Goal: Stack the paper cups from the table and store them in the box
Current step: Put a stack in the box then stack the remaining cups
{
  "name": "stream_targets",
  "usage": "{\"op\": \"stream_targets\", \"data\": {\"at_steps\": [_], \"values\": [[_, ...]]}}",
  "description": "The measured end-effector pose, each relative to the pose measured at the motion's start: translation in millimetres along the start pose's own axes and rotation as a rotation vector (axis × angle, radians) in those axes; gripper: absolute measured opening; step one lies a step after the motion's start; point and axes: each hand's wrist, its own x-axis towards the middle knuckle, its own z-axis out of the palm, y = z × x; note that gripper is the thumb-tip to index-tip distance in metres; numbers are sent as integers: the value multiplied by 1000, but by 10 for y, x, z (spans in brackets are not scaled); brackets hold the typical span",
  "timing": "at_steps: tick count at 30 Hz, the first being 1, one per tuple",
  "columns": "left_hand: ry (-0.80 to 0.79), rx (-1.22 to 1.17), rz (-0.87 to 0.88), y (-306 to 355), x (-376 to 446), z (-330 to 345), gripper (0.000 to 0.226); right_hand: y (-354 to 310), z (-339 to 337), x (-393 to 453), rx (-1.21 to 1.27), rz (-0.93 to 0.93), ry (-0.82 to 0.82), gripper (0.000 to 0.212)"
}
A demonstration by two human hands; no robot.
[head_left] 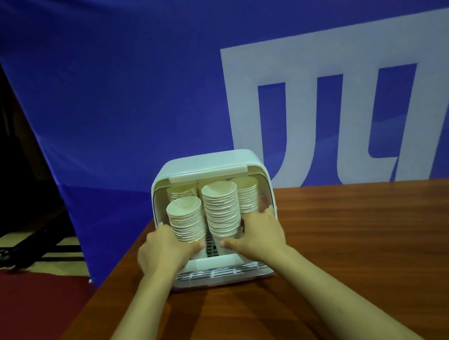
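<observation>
Cream cups (219, 209) with pale rims, white box (208, 163) with grey slatted base, reddish-brown wood-grain counter (365, 237), blue banner (124, 83) with white lettering, red floor (23, 304)

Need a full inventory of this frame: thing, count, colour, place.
box: 1, white, open front, on the table's left part
cup stacks: 5 visible, cream paper, upright inside the box, two in front, three behind
table: 1, brown wood, under the box
backdrop: 1, blue with white shapes, behind the table
floor: red and dark, left of the table
left hand: 1, grips the front left stack
right hand: 1, grips the front right stack
</observation>
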Motion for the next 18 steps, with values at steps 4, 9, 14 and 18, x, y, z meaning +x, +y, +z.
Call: {"op": "stream_targets", "data": {"at_steps": [4,9,14,18], "values": [[5,-17,-14,5,17,12,60,-53,132,73,84,-1,27,84],[49,-30,-14,22,-2,47,62,-52,58,25,163,-58,14,47],[36,-42,-27,-14,9,12,71,-39,48,9,166,-99,-19,59],[77,43,44,-3,49,-218,79,-7,-127,-39,133,-120,41,72]]}}
